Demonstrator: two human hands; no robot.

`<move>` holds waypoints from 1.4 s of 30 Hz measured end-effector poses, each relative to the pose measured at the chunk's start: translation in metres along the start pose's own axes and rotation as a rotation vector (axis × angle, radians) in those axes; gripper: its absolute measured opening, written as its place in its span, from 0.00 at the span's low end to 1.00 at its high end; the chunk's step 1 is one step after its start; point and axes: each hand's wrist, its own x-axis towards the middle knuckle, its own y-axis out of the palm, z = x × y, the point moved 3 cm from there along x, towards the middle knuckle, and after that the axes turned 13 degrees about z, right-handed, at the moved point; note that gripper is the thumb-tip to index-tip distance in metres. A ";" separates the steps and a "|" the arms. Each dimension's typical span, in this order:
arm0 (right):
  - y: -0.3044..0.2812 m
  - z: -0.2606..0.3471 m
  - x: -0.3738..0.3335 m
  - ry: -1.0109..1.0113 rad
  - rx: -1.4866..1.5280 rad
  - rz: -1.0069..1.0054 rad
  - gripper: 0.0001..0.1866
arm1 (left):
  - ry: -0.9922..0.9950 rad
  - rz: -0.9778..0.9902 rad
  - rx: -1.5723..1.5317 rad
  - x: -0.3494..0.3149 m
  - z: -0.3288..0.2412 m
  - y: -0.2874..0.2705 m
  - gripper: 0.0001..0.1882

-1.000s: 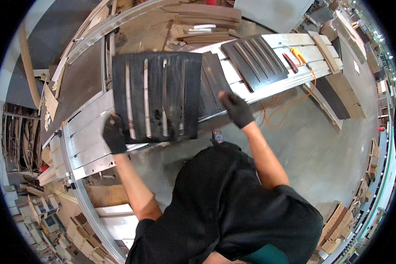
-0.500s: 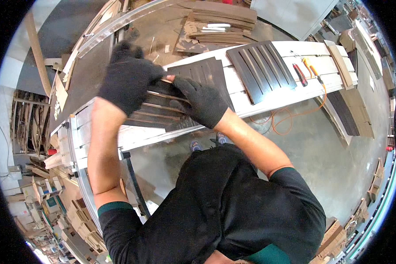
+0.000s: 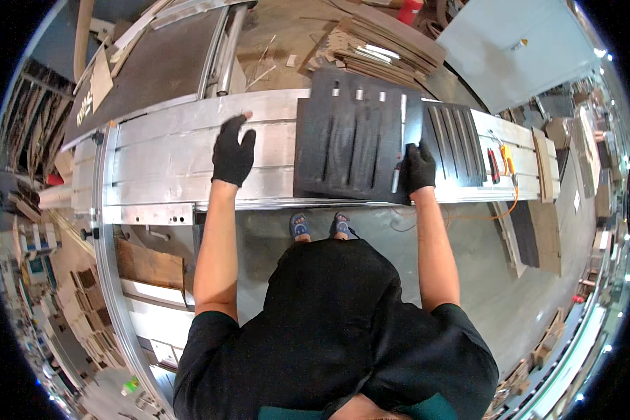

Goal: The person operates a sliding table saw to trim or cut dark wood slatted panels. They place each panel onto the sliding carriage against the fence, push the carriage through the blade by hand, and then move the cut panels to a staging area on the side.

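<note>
My right hand [image 3: 420,169], in a black glove, is closed on the right edge of a dark slotted panel [image 3: 350,150]. The panel is slightly tilted, and light shows through several of its slots. Under its left side the edge of another dark panel [image 3: 303,150] shows. My left hand [image 3: 234,152], gloved too with one bare fingertip, is apart from the panel, above the metal slatted table [image 3: 168,157]. Its thumb and fingers are spread, with nothing in them. Just right of my right hand lies another black slotted panel [image 3: 458,140], partly covered by the one I hold.
A red-and-black cutter-like tool [image 3: 493,166] and a yellow tool [image 3: 507,161] with an orange hose [image 3: 516,199] lie on the table's right. A wooden strip [image 3: 542,164] crosses its right end. Stacked brown boards [image 3: 392,42] lie beyond. A metal rail [image 3: 105,175] borders the left.
My hands have separated. The right has moved right along with the slotted panel, which now partly covers the right-hand panel; the left has come off it and opened.
</note>
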 end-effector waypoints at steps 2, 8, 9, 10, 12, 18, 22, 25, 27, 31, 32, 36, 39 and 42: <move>-0.024 0.008 0.012 -0.032 -0.085 0.050 0.12 | -0.117 0.043 -0.114 -0.029 0.024 0.016 0.20; -0.045 -0.019 0.035 0.026 -0.579 0.001 0.26 | -0.387 0.104 -0.432 -0.075 0.064 0.061 0.23; -0.116 -0.041 0.050 0.045 -0.964 -0.039 0.34 | -0.395 0.136 -0.484 -0.068 0.051 0.087 0.22; -0.097 -0.049 0.047 0.025 -1.171 -0.114 0.37 | -0.377 0.107 -0.495 -0.071 0.070 0.098 0.23; -0.088 -0.059 0.037 0.115 -1.127 -0.110 0.36 | -0.477 0.145 -0.490 -0.067 0.070 0.118 0.27; -0.074 -0.074 0.008 0.065 -1.420 -0.114 0.30 | -0.602 0.305 -0.396 -0.043 0.053 0.184 0.41; -0.047 -0.071 0.009 0.319 -1.524 0.033 0.37 | -0.616 0.390 -0.936 -0.029 0.036 0.202 0.24; -0.044 -0.062 0.000 0.267 -1.421 0.059 0.40 | -0.746 0.371 -1.369 -0.034 0.045 0.227 0.17; -0.045 -0.058 -0.003 0.357 -1.411 0.097 0.42 | -0.677 0.358 -1.167 -0.030 0.053 0.240 0.22; -0.073 -0.061 0.003 0.186 -1.373 0.211 0.42 | -0.736 0.100 -0.401 -0.023 0.049 0.248 0.32; -0.086 -0.065 0.004 0.146 -1.389 0.216 0.42 | -0.748 0.102 -0.107 -0.017 0.000 0.238 0.34; -0.131 -0.018 0.033 -0.352 -1.449 0.023 0.35 | -0.183 0.047 -0.084 0.001 -0.044 0.255 0.34; -0.210 0.007 0.045 -0.304 -1.403 -0.180 0.31 | -0.166 0.347 -0.446 0.013 -0.116 0.319 0.29; -0.276 0.027 0.052 -0.157 -1.549 -0.337 0.36 | -0.239 0.485 -0.468 0.010 -0.179 0.377 0.37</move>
